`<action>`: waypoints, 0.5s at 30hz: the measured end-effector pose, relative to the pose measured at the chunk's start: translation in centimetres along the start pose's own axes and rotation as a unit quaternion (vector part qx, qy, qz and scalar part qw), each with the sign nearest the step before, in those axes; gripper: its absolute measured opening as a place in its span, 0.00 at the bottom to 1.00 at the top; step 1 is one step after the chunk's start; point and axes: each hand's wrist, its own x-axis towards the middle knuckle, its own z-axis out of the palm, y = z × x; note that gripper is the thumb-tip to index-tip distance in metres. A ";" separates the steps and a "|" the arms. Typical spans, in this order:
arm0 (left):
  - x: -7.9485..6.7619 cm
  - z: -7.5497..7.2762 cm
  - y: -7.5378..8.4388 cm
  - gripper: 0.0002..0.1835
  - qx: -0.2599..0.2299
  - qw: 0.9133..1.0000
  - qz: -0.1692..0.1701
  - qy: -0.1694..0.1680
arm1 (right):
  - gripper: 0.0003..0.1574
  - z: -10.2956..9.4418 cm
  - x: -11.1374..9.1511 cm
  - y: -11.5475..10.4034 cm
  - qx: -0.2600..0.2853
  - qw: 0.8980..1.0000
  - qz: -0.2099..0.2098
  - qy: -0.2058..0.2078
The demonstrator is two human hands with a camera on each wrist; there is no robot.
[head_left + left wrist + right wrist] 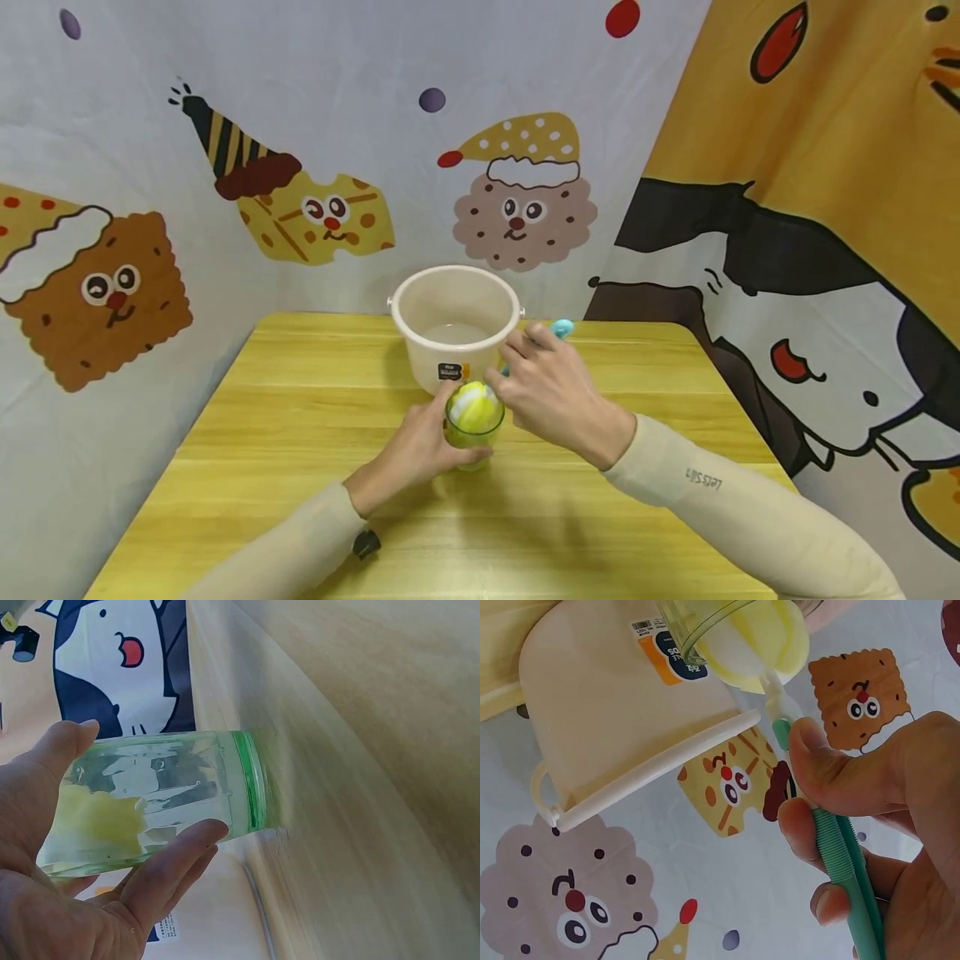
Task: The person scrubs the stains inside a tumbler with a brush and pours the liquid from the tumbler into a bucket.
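Observation:
My left hand (423, 442) holds a clear green-tinted glass (180, 780) upright on the table, with thumb and fingers around its sides. A sponge cup brush has its yellow and white sponge head (475, 407) at the mouth of the glass, partly inside. In the left wrist view the yellow sponge shows through the glass wall. My right hand (551, 392) grips the brush's teal handle (847, 885), thumb and fingers wrapped about it. The handle's end sticks out above the right hand in the head view.
A cream-coloured bucket (420, 354) with a label stands just behind the glass, close to both hands. Beneath everything is a yellow wood-grain table (300, 400). A cartoon-printed cloth (337, 100) hangs behind the table and along its sides.

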 end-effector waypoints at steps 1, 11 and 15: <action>0.0 0.0 0.0 0.57 0.001 1.000 0.001 0.000 | 0.12 -0.1 0.0 0.0 -0.003 1.000 -0.003 -0.002; 0.2 0.0 0.0 0.54 0.012 1.000 0.003 0.006 | 0.16 -0.7 0.5 0.2 -0.034 0.999 -0.027 -0.019; 0.1 0.0 0.0 0.53 0.014 1.000 -0.003 0.002 | 0.15 -1.0 0.8 0.3 -0.037 0.998 -0.042 -0.039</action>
